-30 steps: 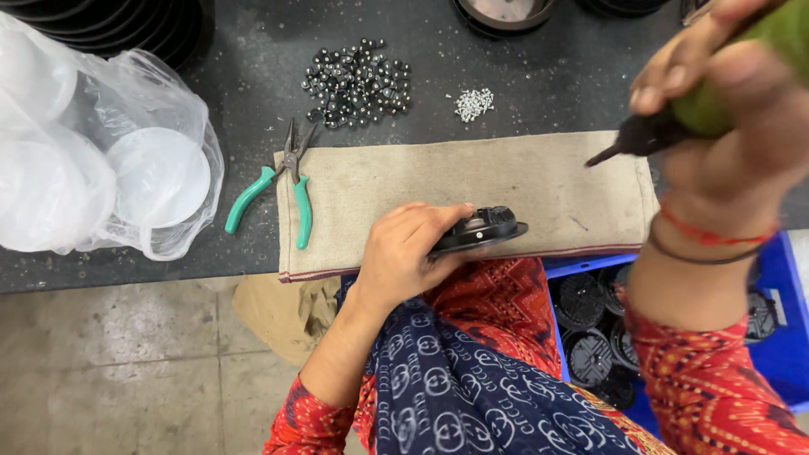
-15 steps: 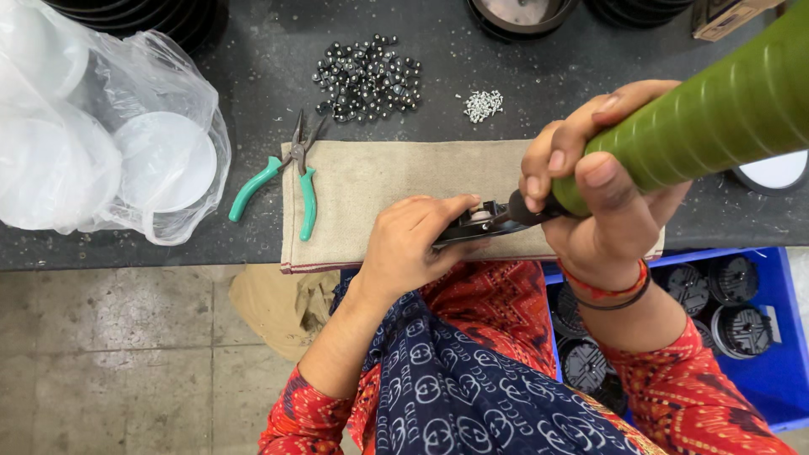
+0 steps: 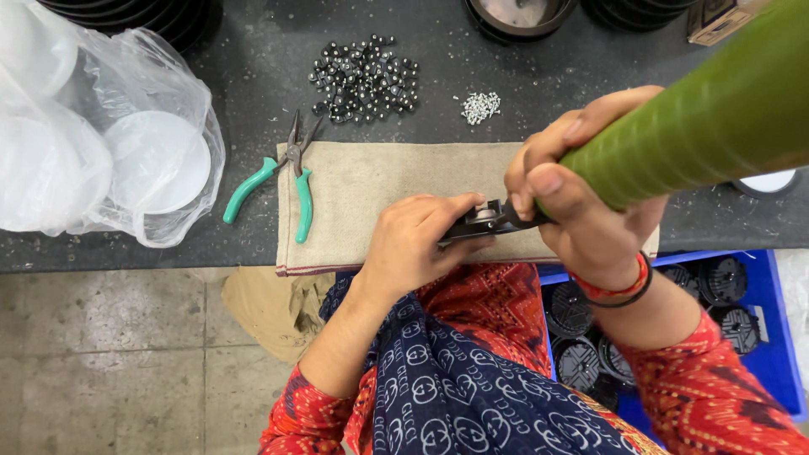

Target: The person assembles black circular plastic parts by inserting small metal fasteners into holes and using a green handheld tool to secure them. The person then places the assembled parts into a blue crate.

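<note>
My left hand (image 3: pixel 413 244) presses a small black round part (image 3: pixel 479 221) down on a beige cloth (image 3: pixel 371 190) at the near edge of a dark bench. My right hand (image 3: pixel 581 194) grips a thick green-handled driver tool (image 3: pixel 716 118), tilted, with its dark tip touching the black part. A pile of small dark round pieces (image 3: pixel 362 80) and a small heap of silvery screws (image 3: pixel 480 106) lie beyond the cloth.
Green-handled pliers (image 3: pixel 282 181) lie at the cloth's left edge. A clear plastic bag of white round lids (image 3: pixel 101 160) sits at the left. A blue crate (image 3: pixel 775 354) of black round parts stands below the bench at the right. Dark round containers line the far edge.
My right hand has brought the green tool down from the upper right onto the black part. My left hand has stayed on the part.
</note>
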